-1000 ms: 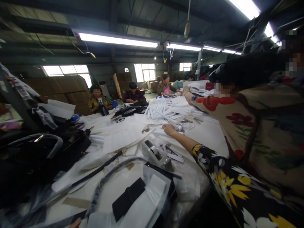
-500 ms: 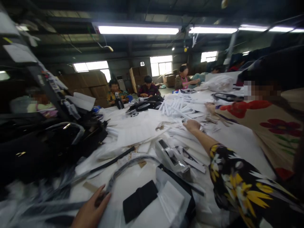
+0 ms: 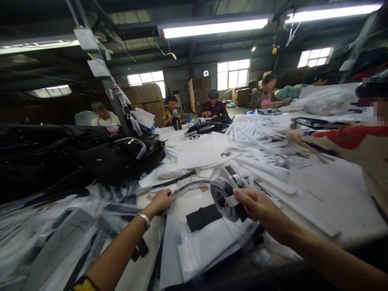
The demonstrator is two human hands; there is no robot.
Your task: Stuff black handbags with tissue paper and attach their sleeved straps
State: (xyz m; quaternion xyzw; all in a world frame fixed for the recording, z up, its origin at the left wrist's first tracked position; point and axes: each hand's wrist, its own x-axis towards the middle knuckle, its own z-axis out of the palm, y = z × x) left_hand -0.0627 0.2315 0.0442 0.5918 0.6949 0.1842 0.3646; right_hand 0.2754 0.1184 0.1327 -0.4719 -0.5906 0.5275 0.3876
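My left hand (image 3: 163, 199) is closed round the near left end of a plastic-wrapped bag handle (image 3: 191, 185), which arches over the table. My right hand (image 3: 256, 205) pinches a coiled dark strap (image 3: 223, 197) in clear plastic, with a small white strip (image 3: 232, 201) at the fingertips. Below the coil lies a folded black piece (image 3: 203, 218), partly covered. Nearer to me is a dark bag with white sheeting (image 3: 209, 244) on it. A tape dispenser (image 3: 233, 173) stands just behind the coil, partly hidden.
Black bags (image 3: 100, 161) are piled at the left. A grey dispenser-like object (image 3: 62, 238) lies among plastic at front left. White foam tubes (image 3: 254, 131) heap up at the back. A co-worker's arm (image 3: 330, 137) reaches in from the right; other people sit across the table.
My right hand has come back from the far pile to near my left hand and now holds the coiled strap. My left hand has moved onto the handle; the view has turned left.
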